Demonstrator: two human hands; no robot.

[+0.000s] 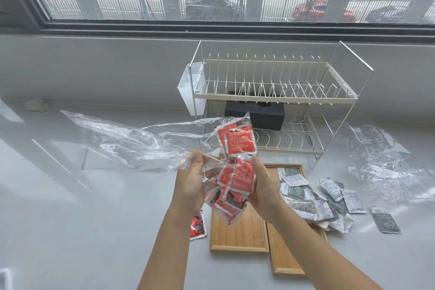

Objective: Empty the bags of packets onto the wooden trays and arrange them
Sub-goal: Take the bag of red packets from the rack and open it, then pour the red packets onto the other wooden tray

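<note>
Both hands hold a clear plastic bag point(131, 141) above the wooden trays. My left hand point(190, 183) grips its crumpled film, and my right hand point(261, 186) holds the part with several red packets point(235, 160) inside. The bag's long loose end trails off to the left. Below lie two wooden trays side by side, the left tray point(237, 233) bare and the right tray point(286, 256) carrying a heap of white and dark packets point(310, 200) at its far end. One red packet point(197, 225) lies on the counter left of the trays.
A two-tier wire dish rack point(270, 96) with a white cutlery holder point(191, 89) and a black box point(256, 114) stands behind the trays. An empty clear bag point(386, 167) lies at the right. Loose packets point(383, 219) lie right of the trays. A window runs along the back.
</note>
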